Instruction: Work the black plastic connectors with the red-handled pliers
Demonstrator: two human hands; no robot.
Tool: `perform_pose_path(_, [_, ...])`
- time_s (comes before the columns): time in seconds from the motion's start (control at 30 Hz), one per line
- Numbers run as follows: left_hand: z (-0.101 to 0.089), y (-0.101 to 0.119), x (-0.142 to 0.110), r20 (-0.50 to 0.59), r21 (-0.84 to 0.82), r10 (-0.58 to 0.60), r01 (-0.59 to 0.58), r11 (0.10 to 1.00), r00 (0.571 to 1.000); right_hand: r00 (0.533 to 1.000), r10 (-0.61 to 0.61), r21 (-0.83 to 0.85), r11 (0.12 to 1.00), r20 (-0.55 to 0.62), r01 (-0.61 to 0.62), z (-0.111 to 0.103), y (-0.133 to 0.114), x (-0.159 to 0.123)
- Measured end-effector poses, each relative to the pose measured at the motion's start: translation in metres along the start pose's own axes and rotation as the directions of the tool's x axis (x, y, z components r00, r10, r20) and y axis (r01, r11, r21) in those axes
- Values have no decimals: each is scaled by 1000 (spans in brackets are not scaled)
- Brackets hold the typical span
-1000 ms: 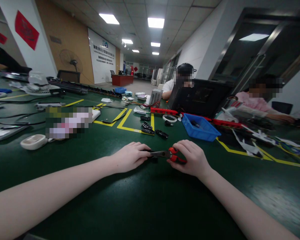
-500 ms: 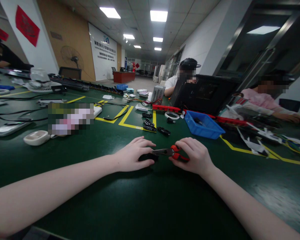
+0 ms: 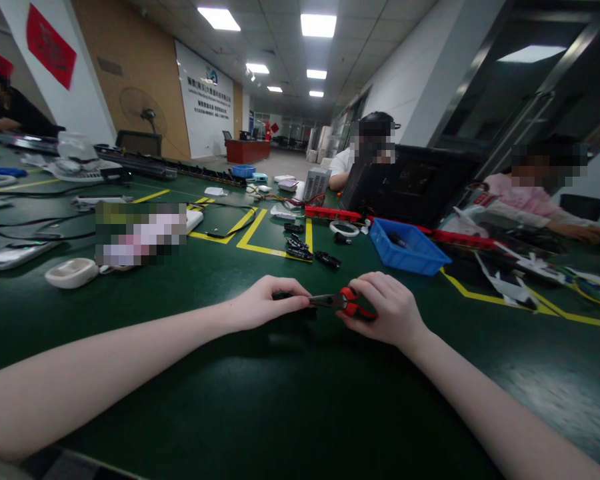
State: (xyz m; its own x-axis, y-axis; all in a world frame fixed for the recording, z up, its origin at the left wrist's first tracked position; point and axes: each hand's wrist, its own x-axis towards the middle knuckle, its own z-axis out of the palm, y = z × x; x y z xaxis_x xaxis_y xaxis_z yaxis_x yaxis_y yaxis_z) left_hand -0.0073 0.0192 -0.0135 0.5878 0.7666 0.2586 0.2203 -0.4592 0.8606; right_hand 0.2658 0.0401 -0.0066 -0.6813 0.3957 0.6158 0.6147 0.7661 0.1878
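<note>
My right hand (image 3: 387, 307) is closed around the red-and-black handles of long-nose pliers (image 3: 349, 302), whose jaws point left. At the tip of the jaws, my left hand (image 3: 260, 303) pinches a small black part (image 3: 281, 295) between thumb and fingers. Most of that part is hidden by the fingers, so its kind is unclear. The jaw tips meet my left fingertips; whether they grip the part cannot be made out. Beyond my hands lie several small black pieces (image 3: 299, 249), and one more dark piece (image 3: 327, 259) sits closer to the pliers.
A blue bin (image 3: 409, 250) with a dark item inside stands to the right, near a white cable coil (image 3: 344, 229). Leftward are a cream case (image 3: 72, 273) and a phone (image 3: 20, 255). A black computer case (image 3: 415, 183) stands behind, with co-workers seated around the green table (image 3: 300, 407).
My left fingers, spread over the black part before, have closed into a pinch on it. The pliers and my right hand have barely moved.
</note>
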Motion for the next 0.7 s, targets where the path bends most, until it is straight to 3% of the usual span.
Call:
perform_pose_path(0.13, [-2, 0, 0, -1, -122, -27, 27, 992, 1000, 1000, -17, -7, 1000, -22, 17, 1, 1, 0])
perform_pose_path(0.33, [-5, -2, 1, 121, -176, -31, 52, 983, 992, 1000, 7, 20, 1000, 21, -8, 1, 2, -1])
perform_pose_path(0.7, [-2, -11, 4, 10, -210, -89, 90, 973, 996, 999, 24, 52, 998, 45, -26, 2, 3, -1])
